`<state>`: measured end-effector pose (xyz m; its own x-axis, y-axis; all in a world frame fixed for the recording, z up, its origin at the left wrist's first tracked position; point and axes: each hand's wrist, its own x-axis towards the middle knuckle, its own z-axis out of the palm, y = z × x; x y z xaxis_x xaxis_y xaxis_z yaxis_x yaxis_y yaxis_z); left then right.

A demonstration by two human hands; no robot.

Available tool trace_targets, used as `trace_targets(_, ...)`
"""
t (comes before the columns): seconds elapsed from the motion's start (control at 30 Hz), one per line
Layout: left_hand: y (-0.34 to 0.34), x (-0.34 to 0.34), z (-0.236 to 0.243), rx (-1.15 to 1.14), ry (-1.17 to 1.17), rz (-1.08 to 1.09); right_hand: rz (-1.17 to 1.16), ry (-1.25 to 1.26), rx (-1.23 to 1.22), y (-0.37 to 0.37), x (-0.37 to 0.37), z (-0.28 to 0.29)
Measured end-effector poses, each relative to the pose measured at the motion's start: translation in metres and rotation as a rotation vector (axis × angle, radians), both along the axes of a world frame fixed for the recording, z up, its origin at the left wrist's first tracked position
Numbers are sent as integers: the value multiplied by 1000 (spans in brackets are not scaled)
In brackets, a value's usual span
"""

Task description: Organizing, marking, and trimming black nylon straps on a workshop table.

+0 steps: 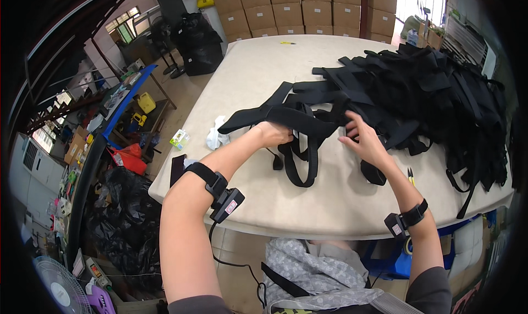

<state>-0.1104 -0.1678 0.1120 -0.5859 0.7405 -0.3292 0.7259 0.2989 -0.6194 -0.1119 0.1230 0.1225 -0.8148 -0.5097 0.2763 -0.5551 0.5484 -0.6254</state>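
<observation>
My left hand point(276, 133) is closed around a black strap point(302, 120), with the fingers partly hidden behind the fabric. A wide flat end of black band reaches left past the wrist, and narrower webbing loops point(312, 168) hang below the hand onto the table. To the right, my right hand point(364, 142) has its thumb and fingers apart, close beside the black straps, with nothing visible between them. A large tangled pile of black straps point(434, 94) covers the table's right side and runs up to both hands.
The cream-covered table point(247, 204) holds crumpled white tissue point(217, 135), a small green-and-white packet point(179, 139), thread snips point(411, 176) and a yellow tool point(287, 43). Cardboard boxes point(289, 14) are stacked behind. A blue stool point(388, 264) stands under the near edge. Black bags point(124, 226) lie left.
</observation>
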Motion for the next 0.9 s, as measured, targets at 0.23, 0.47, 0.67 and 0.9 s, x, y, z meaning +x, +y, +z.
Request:
trace_targets(0.23, 52, 44, -44, 1095, -267, 290, 82, 475, 159, -26, 5, -14)
trace_targets(0.47, 90, 97, -72, 1751, -641, 665, 122, 197, -361, -44, -31, -16)
trace_targets(0.67, 21, 133, -32, 1087, -340, 397, -413, -111, -925, 52, -69, -26)
trace_targets(0.9, -25, 102, -13, 388, -109, 665, -56, 151, -252, 47, -19, 33)
